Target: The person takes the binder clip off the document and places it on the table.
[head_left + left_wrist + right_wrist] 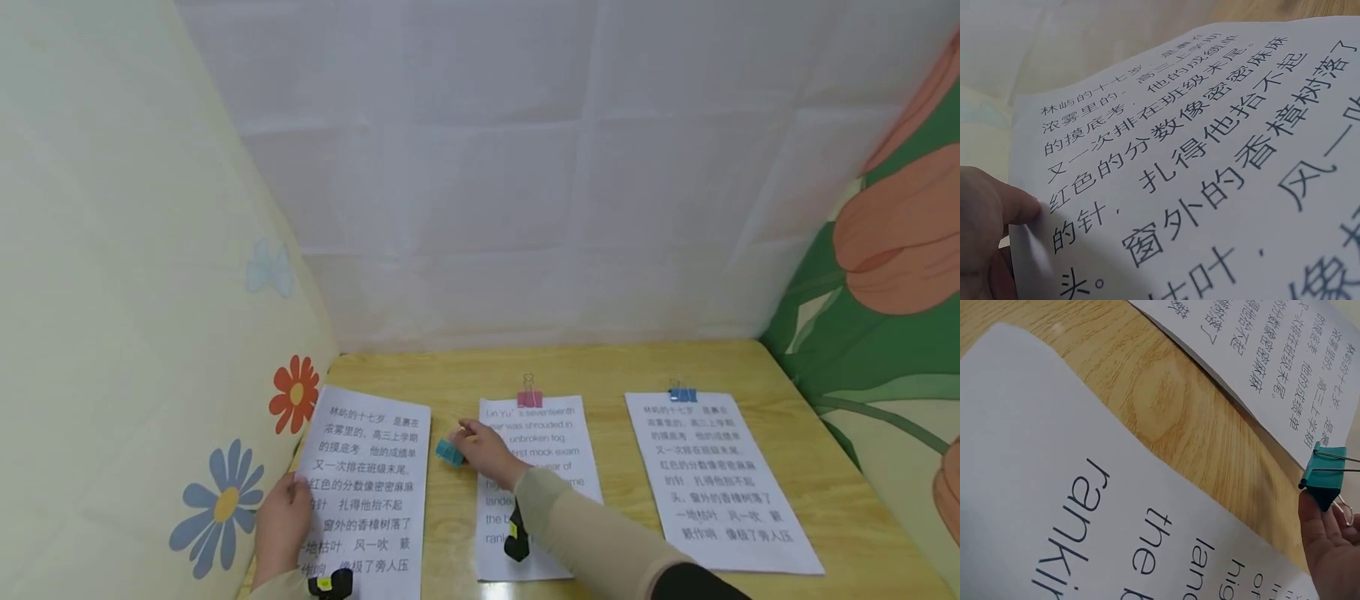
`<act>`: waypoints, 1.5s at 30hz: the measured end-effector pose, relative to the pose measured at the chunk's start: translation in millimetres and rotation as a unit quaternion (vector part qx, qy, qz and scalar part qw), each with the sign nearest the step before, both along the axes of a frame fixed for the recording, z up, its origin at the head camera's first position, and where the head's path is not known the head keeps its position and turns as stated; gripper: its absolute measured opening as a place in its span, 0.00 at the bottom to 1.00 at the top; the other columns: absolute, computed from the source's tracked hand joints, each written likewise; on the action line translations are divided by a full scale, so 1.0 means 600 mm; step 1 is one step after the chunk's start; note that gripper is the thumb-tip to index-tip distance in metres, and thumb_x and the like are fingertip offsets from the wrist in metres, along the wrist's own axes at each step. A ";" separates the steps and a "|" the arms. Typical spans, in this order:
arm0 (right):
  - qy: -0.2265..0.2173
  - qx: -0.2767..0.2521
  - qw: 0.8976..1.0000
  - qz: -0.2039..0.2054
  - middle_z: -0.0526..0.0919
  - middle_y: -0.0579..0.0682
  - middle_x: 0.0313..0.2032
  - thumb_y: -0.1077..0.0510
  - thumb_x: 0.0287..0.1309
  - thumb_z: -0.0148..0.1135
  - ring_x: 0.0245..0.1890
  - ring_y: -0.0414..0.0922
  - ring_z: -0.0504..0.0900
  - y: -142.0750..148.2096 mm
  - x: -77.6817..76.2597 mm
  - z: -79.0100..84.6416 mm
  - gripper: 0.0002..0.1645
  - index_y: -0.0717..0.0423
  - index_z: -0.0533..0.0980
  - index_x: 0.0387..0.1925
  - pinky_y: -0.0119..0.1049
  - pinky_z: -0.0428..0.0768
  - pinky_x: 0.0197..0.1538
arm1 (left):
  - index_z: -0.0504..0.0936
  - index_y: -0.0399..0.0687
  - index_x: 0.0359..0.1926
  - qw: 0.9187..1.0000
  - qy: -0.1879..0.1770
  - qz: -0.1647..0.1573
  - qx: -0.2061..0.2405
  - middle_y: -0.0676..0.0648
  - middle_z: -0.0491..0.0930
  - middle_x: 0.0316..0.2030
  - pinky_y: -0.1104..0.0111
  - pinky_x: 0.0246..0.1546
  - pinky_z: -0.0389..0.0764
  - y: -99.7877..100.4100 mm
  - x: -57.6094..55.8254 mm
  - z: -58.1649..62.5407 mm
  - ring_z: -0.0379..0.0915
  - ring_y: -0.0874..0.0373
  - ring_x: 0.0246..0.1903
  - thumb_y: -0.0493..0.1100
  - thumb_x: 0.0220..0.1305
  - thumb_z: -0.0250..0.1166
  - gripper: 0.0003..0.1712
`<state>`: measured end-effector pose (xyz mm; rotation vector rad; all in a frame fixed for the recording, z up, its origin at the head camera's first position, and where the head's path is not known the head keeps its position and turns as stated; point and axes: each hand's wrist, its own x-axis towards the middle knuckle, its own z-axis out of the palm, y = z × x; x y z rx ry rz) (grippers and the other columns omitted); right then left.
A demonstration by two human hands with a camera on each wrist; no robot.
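Observation:
My left hand (283, 525) grips the left edge of a printed sheet stack (371, 492), which carries large Chinese text. Seen in the left wrist view, the thumb (1019, 203) lies on top of the paper, and the other fingers are mostly hidden. That edge is lifted off the table. My right hand (491, 454) holds a teal binder clip (449, 452) between this stack and the middle one. In the right wrist view the clip (1325, 470) shows its wire handles folded out, with the fingers beneath it. It appears apart from the paper.
On the wooden table (457, 533), a middle stack with English text (525, 558) bears a pink binder clip (529, 398) at its top. At right, another Chinese-text stack (723, 483) has a blue binder clip (682, 395). Fabric walls (465, 175) enclose the back and sides.

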<state>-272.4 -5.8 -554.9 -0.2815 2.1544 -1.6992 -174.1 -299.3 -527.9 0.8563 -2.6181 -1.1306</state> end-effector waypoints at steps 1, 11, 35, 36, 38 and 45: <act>0.001 0.013 1.000 0.005 0.75 0.59 0.64 0.47 0.76 0.55 0.59 0.55 0.79 -0.003 0.000 0.000 0.36 0.64 0.63 0.75 0.47 0.82 0.56 | 0.71 0.23 0.61 1.000 0.000 0.002 0.000 0.32 0.78 0.34 0.62 0.27 0.69 -0.001 -0.001 -0.001 0.74 0.44 0.29 0.41 0.80 0.43 0.25; 0.022 0.078 0.996 0.046 0.78 0.58 0.61 0.47 0.75 0.58 0.62 0.57 0.76 -0.027 -0.005 0.000 0.34 0.60 0.66 0.73 0.54 0.76 0.63 | 0.70 0.21 0.62 1.000 -0.011 0.001 -0.008 0.31 0.78 0.34 0.60 0.28 0.72 -0.015 -0.010 -0.010 0.75 0.44 0.28 0.39 0.78 0.45 0.24; 0.041 0.117 0.991 0.045 0.83 0.54 0.50 0.48 0.73 0.60 0.53 0.53 0.81 -0.048 -0.017 -0.016 0.25 0.61 0.75 0.60 0.51 0.77 0.60 | 0.66 0.18 0.61 0.999 -0.042 0.009 -0.029 0.20 0.74 0.49 0.39 0.46 0.73 -0.041 -0.009 -0.047 0.74 0.30 0.43 0.33 0.67 0.45 0.26; 0.040 0.115 0.992 0.044 0.83 0.53 0.50 0.48 0.73 0.60 0.52 0.52 0.81 -0.049 -0.016 -0.015 0.25 0.62 0.75 0.61 0.51 0.77 0.59 | 0.66 0.17 0.61 0.999 -0.044 0.008 -0.030 0.20 0.73 0.49 0.39 0.46 0.73 -0.042 -0.009 -0.048 0.74 0.29 0.43 0.33 0.67 0.45 0.26; 0.035 0.111 0.992 0.042 0.83 0.52 0.49 0.48 0.73 0.60 0.51 0.51 0.81 -0.049 -0.014 -0.012 0.27 0.63 0.73 0.63 0.51 0.77 0.59 | 0.65 0.16 0.61 0.998 -0.048 0.007 -0.028 0.20 0.73 0.49 0.39 0.46 0.73 -0.044 -0.009 -0.050 0.74 0.29 0.44 0.33 0.66 0.45 0.27; 0.023 0.108 0.993 0.041 0.82 0.54 0.49 0.49 0.73 0.61 0.52 0.53 0.80 -0.052 -0.014 -0.007 0.30 0.63 0.70 0.67 0.52 0.77 0.60 | 0.63 0.16 0.63 0.997 -0.070 0.021 -0.013 0.21 0.74 0.46 0.41 0.45 0.74 -0.047 -0.013 -0.063 0.75 0.30 0.42 0.33 0.68 0.45 0.27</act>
